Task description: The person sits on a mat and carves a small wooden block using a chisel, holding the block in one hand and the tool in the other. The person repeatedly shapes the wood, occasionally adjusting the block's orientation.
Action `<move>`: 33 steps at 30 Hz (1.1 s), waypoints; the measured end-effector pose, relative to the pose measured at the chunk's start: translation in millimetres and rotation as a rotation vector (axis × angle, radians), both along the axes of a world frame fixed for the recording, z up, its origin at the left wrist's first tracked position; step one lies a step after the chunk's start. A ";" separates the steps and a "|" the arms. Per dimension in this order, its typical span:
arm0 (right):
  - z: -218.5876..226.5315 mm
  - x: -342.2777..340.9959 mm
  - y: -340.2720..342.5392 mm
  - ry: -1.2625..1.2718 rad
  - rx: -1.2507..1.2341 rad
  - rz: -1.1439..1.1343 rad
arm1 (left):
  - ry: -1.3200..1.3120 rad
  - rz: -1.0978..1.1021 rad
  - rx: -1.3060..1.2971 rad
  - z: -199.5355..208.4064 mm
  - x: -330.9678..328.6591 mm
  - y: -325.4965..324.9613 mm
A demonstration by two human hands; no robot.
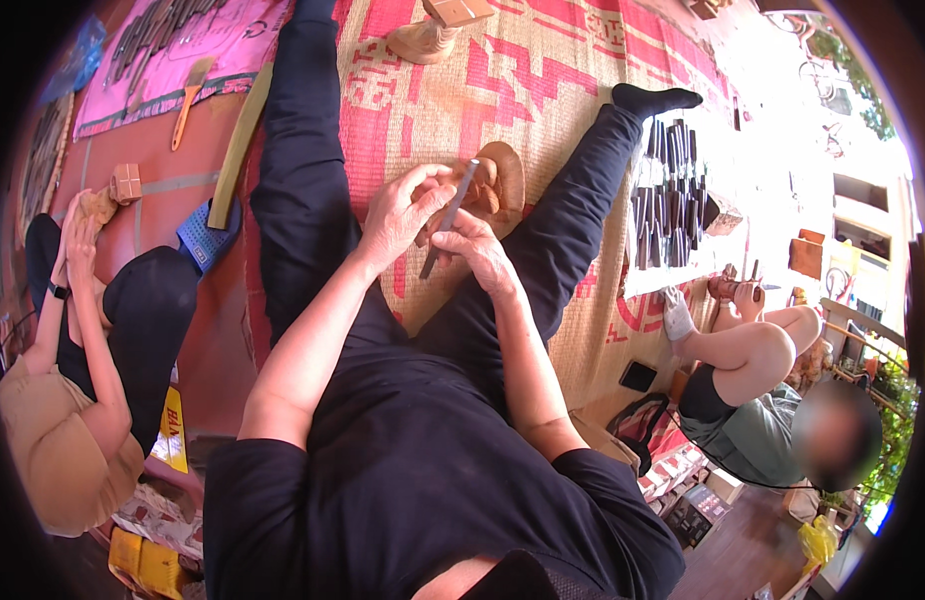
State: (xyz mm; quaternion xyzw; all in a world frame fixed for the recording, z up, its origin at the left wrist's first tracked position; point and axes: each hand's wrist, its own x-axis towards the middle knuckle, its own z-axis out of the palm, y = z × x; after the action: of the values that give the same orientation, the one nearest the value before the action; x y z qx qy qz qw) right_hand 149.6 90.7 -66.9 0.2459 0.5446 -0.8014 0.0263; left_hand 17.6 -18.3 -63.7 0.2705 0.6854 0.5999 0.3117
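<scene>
Over my lap, my left hand [408,215] and my right hand [475,255] are closed on a slim grey metal carving chisel [453,208]. It slants up and to the right, its bright tip on the far side. My right thumb lies along the bar, and my left fingers pinch it higher up. Just beyond my hands, between my legs, is a carved brown wooden piece [507,180] with rounded forms, partly hidden by the chisel and my fingers.
A red-and-tan woven mat [413,130] lies beneath my legs. Dark chisels [671,190] lie in rows at right; more tools [158,40] rest on pink cloth at upper left. A brush [188,105] and blue sandal [208,238] are left. People sit on both sides, handling wooden pieces.
</scene>
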 end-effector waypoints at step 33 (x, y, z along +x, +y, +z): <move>-13.4 8.3 61.2 0.080 0.237 -0.804 | 0.352 0.160 -0.013 -37.5 14.7 -2.2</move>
State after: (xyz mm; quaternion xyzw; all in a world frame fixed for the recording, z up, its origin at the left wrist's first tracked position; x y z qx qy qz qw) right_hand 157.9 151.9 -80.3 0.4089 0.4943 -0.6886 -0.3381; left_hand 32.2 -20.5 -101.2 0.3140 0.7525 0.5618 0.1399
